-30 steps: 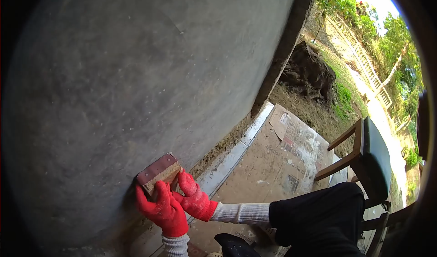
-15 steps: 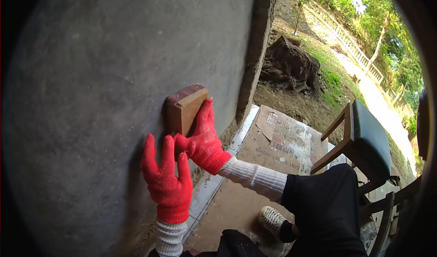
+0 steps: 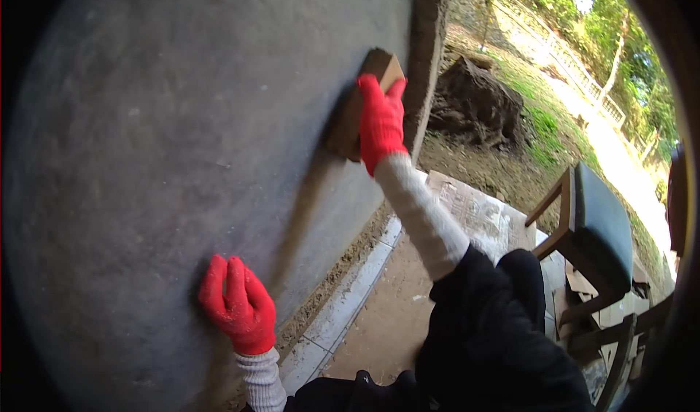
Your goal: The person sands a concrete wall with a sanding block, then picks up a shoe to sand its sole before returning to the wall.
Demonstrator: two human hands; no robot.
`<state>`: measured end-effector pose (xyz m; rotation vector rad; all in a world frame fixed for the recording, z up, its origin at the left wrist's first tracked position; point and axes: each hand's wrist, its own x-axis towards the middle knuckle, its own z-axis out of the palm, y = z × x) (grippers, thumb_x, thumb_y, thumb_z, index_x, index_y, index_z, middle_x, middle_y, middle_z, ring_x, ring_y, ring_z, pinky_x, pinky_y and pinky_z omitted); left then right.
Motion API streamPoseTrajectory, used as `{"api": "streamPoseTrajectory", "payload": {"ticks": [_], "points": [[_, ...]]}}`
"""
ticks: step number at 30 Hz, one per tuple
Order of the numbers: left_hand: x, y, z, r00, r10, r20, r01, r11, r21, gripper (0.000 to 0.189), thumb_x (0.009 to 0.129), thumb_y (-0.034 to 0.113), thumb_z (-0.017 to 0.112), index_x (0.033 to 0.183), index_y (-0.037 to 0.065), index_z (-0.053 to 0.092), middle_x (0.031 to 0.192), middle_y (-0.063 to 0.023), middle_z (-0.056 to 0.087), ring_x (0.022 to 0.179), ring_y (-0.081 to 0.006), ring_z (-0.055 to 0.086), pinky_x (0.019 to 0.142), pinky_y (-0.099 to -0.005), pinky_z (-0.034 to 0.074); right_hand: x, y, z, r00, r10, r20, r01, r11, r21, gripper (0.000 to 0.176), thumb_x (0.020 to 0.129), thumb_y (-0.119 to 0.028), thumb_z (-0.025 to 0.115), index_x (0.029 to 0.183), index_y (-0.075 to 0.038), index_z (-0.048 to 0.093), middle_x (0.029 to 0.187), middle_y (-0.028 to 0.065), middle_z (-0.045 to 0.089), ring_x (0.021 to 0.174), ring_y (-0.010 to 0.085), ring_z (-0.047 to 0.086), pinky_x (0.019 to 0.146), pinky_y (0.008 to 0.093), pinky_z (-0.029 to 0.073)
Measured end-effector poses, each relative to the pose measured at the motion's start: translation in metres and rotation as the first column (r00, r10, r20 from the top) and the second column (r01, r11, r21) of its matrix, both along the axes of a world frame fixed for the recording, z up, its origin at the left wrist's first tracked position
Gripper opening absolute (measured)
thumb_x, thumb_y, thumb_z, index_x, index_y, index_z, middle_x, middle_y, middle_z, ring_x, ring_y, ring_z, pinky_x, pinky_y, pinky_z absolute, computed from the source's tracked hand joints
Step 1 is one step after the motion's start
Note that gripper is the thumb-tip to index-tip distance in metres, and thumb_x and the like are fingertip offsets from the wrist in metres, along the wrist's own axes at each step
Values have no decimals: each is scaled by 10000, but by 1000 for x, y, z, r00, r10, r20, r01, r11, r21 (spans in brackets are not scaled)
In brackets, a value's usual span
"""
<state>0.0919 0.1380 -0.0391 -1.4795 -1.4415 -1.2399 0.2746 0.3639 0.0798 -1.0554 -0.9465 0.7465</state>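
My right hand, in a red glove, grips a brown wooden block and holds it against the grey wall, close to the wall's right edge. The block is tilted, its upper end pointing up and right. Lower left, my left hand, also red-gloved, is at the wall surface with its fingers slightly curled and a little apart; nothing shows in it.
A chair with a dark padded seat stands at the right. Flattened cardboard covers the floor beside a strip of white tiles along the wall's base. Beyond the wall edge sits a dark tree stump.
My right hand has moved up and right along the wall with the block. My left hand has gone lower and slightly left, its fingers more curled than before.
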Motion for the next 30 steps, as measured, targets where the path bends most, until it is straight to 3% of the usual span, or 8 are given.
{"api": "streamPoseTrajectory", "payload": {"ticks": [3,7,13,16,18,20,22,30], "points": [[4,2,0,989,120,-81,-119,993,12,289,843,-50,603,1131,-33,602,1233,-221,489,1072,-324,545,834,-375,514,-51,-57,-122,998,-67,21,62,984,166,831,786,-303,670,1405,82,272,1389,280,333,1228,414,402,1028,404,354],[-6,-4,-6,958,150,-242,-170,984,-62,297,832,-33,603,1127,-27,574,1258,-231,477,1097,-363,508,900,-437,455,-111,-147,-276,993,-61,98,66,996,-51,1016,696,-300,762,1465,27,186,1476,316,190,1359,463,246,1109,491,242],[-34,-49,30,750,129,-648,-385,883,-269,443,801,-43,606,1219,24,474,1296,-216,461,1121,-415,492,904,-525,410,15,10,-228,985,-66,-162,0,925,-379,779,824,-338,604,1449,-12,272,1461,327,219,1294,477,320,1062,419,334],[-17,-38,58,709,-29,-705,-306,888,-343,416,772,-32,628,1166,28,508,1229,-200,490,1068,-422,514,882,-522,427,42,59,-248,985,-113,-133,47,907,-420,738,833,-360,575,1419,11,322,1461,331,209,1270,483,347,1037,429,359],[0,-9,62,673,-125,-729,-281,869,-408,395,753,-20,641,1128,34,533,1198,-179,501,1044,-413,522,871,-529,434,20,17,-229,888,-119,-444,-47,938,-345,765,808,-361,624,1404,26,340,1462,346,191,1271,501,344,1045,465,347],[21,22,71,616,-242,-749,-269,829,-490,373,734,-8,654,1091,40,558,1167,-158,511,1019,-404,531,860,-536,440,-33,-50,-239,996,-75,-38,57,934,-353,837,769,-364,678,1417,26,320,1460,361,174,1277,517,326,1048,500,338],[48,57,77,425,-515,-744,-290,701,-651,349,697,29,685,1033,64,598,1138,-113,531,985,-370,541,832,-532,450,-63,-88,-252,999,-41,33,49,953,-299,904,740,-360,716,1440,18,286,1455,373,171,1287,529,308,1059,517,318],[62,99,119,310,-543,-780,-554,564,-613,362,703,208,701,1032,92,605,1109,-64,555,1003,-324,523,853,-516,414,75,104,-247,855,-298,-425,-36,782,-622,848,756,-404,639,1452,-46,312,1484,305,202,1295,470,341,1044,447,359]]}}
